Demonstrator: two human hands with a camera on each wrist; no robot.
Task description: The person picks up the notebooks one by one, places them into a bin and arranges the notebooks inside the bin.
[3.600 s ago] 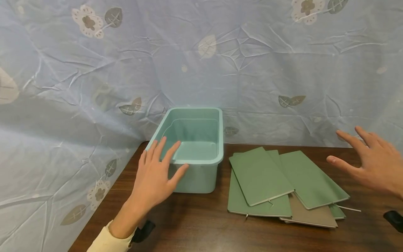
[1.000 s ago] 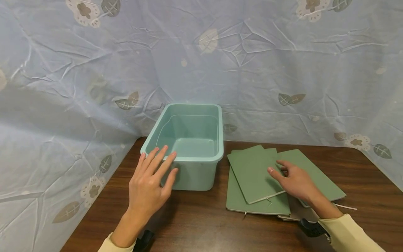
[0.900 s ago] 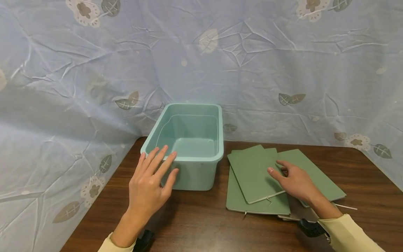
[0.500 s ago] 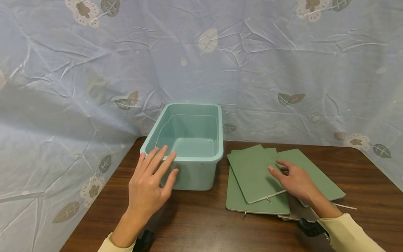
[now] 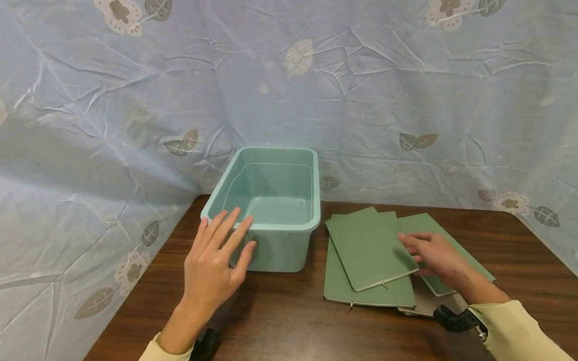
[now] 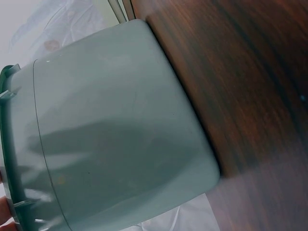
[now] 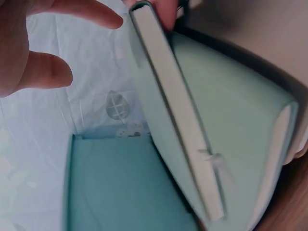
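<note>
My left hand [image 5: 214, 265] is at the near rim of a pale teal plastic bin [image 5: 280, 253], its fingers spread over the rim's left part. In the left wrist view, a few fingertips [image 6: 4, 211] show beside the rim. My right hand [image 5: 440, 258] is at the right edge of the topmost green notebook [image 5: 370, 250]. Its lower fingers [image 7: 166, 12] touch that notebook's corner in the right wrist view, while the thumb and one finger stand apart from it. Under this notebook lies another green notebook [image 5: 338, 286] with a ribbon bookmark.
Another green notebook [image 5: 456, 245] lies to the right, partly behind my right hand. A beige notebook [image 5: 426, 301] shows beneath the pile. All of it stands on a dark wooden table [image 5: 289, 321], backed by a flowered, wrinkled cloth [image 5: 361, 125].
My right hand came in from the far right over the pile, then shifted slightly right, its fingers now at the top notebook's edge. The left hand stays at the bin rim.
</note>
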